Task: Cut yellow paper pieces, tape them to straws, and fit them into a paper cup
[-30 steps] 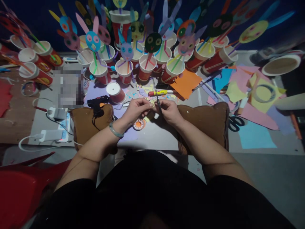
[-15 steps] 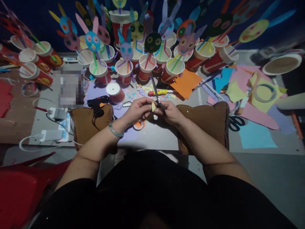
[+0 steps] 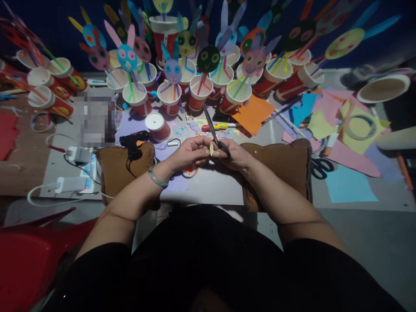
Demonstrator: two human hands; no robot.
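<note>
While one yellow paper piece (image 3: 211, 150) sits pinched in the left grip (image 3: 192, 151), the right grip (image 3: 233, 155), just beside it, grasps one pair of scissors (image 3: 216, 138). Two brown cushions (image 3: 279, 169) lie on the worktop (image 3: 214, 186).

Cups (image 3: 197, 103) stand beyond the hands (image 3: 189, 154), a glue gun (image 3: 133, 139) lies left, paper sheets (image 3: 352, 157) lie right.

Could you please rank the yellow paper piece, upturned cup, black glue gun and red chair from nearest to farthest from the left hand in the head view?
From the left hand:
1. Yellow paper piece, at its right edge.
2. Upturned cup, ahead and left.
3. Black glue gun, farther left.
4. Red chair, at the lower left.
</note>
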